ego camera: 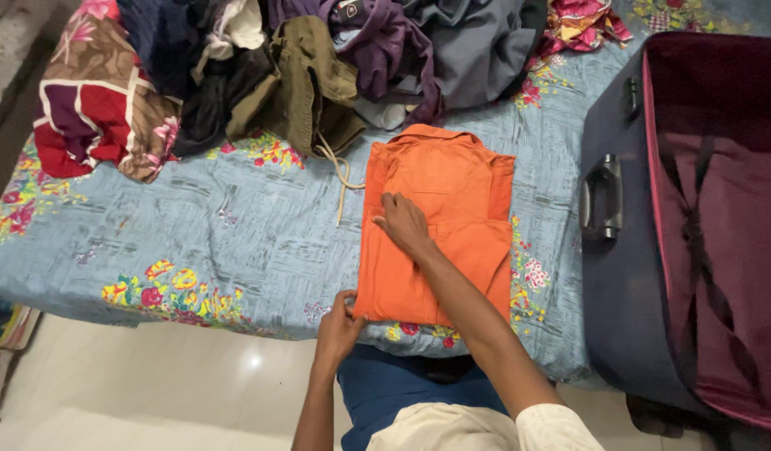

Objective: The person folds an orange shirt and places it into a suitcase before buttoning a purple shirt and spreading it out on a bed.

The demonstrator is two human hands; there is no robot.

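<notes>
That orange shirt is lying folded on the bed, between the pile of clothes and the bed's near edge, with the open suitcase off to the right. Your right hand is flat and open, pressing on the middle of it. Your left hand is pinching the lower left corner. It looks like light, floppy cotton, so it'll probably sag and unfold if you grab one spot. I'd slide both palms under the long sides.
</notes>
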